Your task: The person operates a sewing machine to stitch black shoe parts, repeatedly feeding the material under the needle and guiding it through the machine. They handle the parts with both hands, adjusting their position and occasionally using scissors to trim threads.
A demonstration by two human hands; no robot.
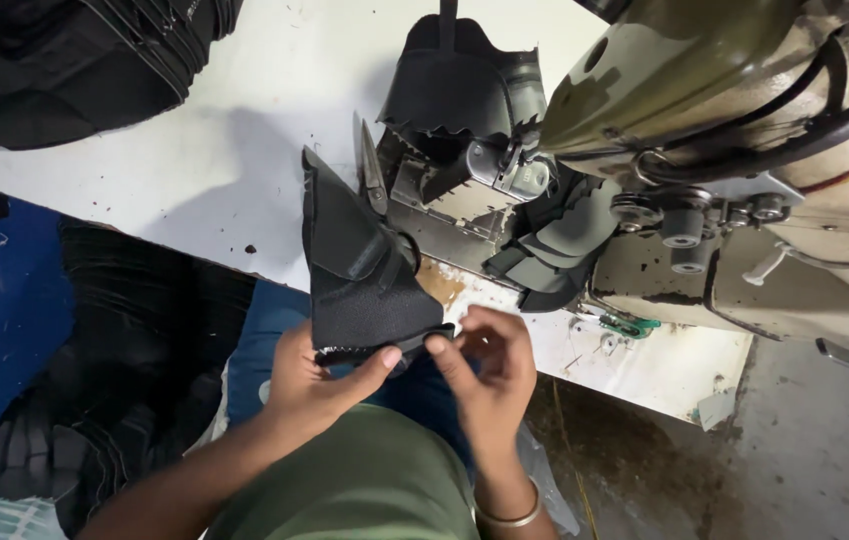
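Both hands meet at the bottom edge of a black fabric piece [359, 270], a stiff, wedge-shaped panel with a zigzag-cut lower border. The left hand [314, 375] pinches that border between thumb and fingers from below, and the right hand [489, 365] closes its thumb and forefinger on the same edge just beside it, so the 2 hands are nearly touching, each clamped on the fabric. A metal bangle [509, 518] circles the right wrist.

The fabric piece rises from the hands toward the sewing machine [744, 160], a worn olive and cream body that sits beyond and to the right of the right hand. More black cut pieces [464, 90] hang around the machine's needle area, just past the held panel's upper tip. A pair of thread snips [372, 170] lies on the white bench [244, 130] beside that tip, though the view is dim there and it may be another small blade.

Beyond the left hand, at the far corner of the bench, sits a black stack of material [64, 60]; another black bundle [134, 360] lies to the left of the left hand, below the bench edge.
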